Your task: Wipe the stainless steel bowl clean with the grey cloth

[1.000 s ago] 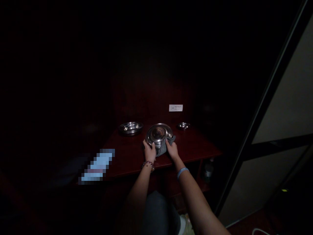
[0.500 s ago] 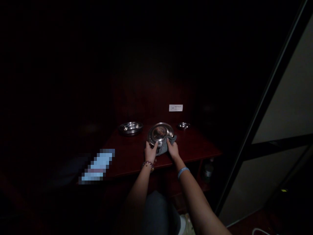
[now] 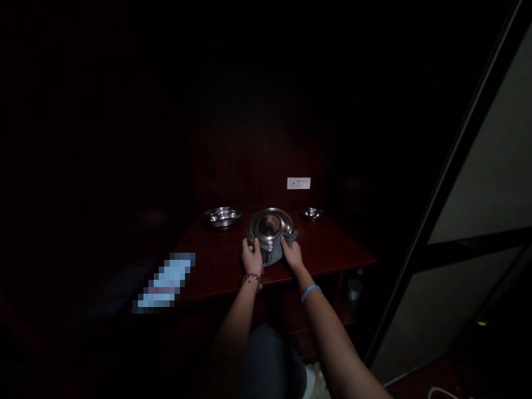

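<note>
A round, shiny metal plate (image 3: pixel 269 224) is tilted up above the dark red desk. My left hand (image 3: pixel 251 257) grips its near left rim, thumb on top. With a grey cloth (image 3: pixel 274 251) bunched in it, my right hand (image 3: pixel 291 253) presses against the near right rim. The cloth covers part of that edge, and the fingers beneath are hidden. To the left on the desk sit metal dishes (image 3: pixel 222 217), apparently stacked. A small metal bowl (image 3: pixel 312 214) stands at the back right.
The dark red desk (image 3: pixel 332 252) has a shelf below, where a bottle (image 3: pixel 354 290) stands. A white socket panel (image 3: pixel 298 183) is on the back wall. At the left lies a bright, pixelated patch (image 3: pixel 166 281). A pale framed panel (image 3: pixel 469 183) rises at the right.
Both hands, the plate and the cloth have shifted slightly to the left. My grip on the plate and cloth looks the same.
</note>
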The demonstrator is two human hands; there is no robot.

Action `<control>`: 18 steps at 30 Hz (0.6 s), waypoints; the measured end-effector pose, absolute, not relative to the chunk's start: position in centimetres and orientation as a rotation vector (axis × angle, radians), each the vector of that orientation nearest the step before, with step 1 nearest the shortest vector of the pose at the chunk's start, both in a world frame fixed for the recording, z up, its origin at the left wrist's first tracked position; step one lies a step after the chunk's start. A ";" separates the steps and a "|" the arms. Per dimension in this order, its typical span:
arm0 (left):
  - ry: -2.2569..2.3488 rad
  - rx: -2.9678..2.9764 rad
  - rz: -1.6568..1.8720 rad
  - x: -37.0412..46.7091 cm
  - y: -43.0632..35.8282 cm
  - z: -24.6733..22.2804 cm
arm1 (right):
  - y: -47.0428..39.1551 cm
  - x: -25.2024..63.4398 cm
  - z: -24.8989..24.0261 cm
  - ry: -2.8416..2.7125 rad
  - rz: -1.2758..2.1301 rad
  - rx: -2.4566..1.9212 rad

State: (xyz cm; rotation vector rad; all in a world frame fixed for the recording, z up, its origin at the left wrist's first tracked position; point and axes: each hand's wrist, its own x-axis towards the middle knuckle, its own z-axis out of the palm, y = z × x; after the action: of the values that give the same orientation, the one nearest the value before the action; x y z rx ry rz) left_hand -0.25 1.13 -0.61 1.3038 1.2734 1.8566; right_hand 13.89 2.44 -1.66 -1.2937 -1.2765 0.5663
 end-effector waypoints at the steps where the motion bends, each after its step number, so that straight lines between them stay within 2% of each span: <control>1: 1.278 1.298 1.881 -0.3 1.1 -0.5 | 2.4 13.9 -1.6 -1.282 0.562 -1.297; 18: 1.184 1.306 1.765 -0.2 1.5 -0.6 | 2.0 14.0 -1.5 -1.226 0.600 -1.237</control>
State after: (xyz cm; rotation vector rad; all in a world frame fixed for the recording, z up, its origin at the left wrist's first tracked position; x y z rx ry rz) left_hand -0.18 1.46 -0.60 1.3058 1.1838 1.7654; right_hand 13.97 2.03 -1.45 -1.2370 -1.2256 0.5998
